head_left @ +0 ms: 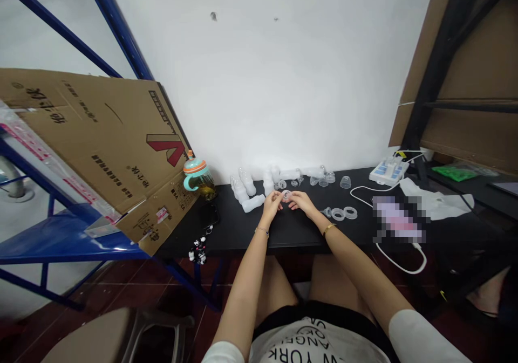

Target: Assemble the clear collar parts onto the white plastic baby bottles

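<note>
Over the black table, my left hand (pixel 273 201) and my right hand (pixel 301 201) pinch opposite sides of a small translucent bottle collar (pixel 286 194). A paler part shows in its middle, too small to make out. Several frosted white baby bottles (pixel 239 189) stand or lie left of my hands, one bottle (pixel 254 203) on its side close to my left fingers. To the right of my right hand lie clear rings (pixel 338 214). Small clear domed caps (pixel 345 182) and other clear parts (pixel 322 180) sit behind my hands by the wall.
A teapot-like glass jug (pixel 198 177) and a black phone (pixel 209 215) with a beaded charm (pixel 198 251) are at left, beside a big cardboard sheet (pixel 113 142). At right are a power strip (pixel 389 170), white cable (pixel 400 268), a blurred-out object (pixel 399 220) and white tissue (pixel 437 204).
</note>
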The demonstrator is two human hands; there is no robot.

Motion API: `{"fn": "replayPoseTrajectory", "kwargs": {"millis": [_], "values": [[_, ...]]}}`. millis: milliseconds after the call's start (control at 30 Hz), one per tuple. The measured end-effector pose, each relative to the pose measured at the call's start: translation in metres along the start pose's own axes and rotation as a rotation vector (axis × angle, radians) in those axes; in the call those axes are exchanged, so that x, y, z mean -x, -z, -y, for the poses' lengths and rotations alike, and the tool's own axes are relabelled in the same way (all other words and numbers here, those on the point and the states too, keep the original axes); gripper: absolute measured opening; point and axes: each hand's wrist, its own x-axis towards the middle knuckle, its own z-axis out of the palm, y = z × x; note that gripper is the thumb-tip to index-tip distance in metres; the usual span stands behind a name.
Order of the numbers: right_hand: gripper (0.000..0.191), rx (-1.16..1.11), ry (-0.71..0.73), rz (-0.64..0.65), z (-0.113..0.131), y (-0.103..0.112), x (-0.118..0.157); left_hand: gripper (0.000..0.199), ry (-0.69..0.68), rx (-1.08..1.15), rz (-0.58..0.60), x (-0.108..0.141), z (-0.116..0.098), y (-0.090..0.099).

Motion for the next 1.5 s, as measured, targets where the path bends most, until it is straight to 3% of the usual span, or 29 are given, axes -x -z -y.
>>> {"fn": "replayPoseTrajectory", "kwargs": {"millis": [600,1000,1200,1500], "values": [[0.021,0.061,-0.014,0.042,-0.003,0.000,-0.002,0.027,-0.049,-0.114,-0.056,0.004,-0.001,0.000],[0.032,-0.019,-0.011,0.028,0.012,0.009,0.003,0.028,0.001,0.008,-0.091,-0.001,0.003,0.001],[0.029,-0.002,0.082,-0.113,0.015,0.016,0.004,0.030,0.021,0.070,-0.088,-0.003,0.002,0.002],[0.017,0.094,0.089,0.010,0.013,0.004,0.009,0.038,0.053,0.093,-0.021,-0.002,-0.003,0.003]]}}
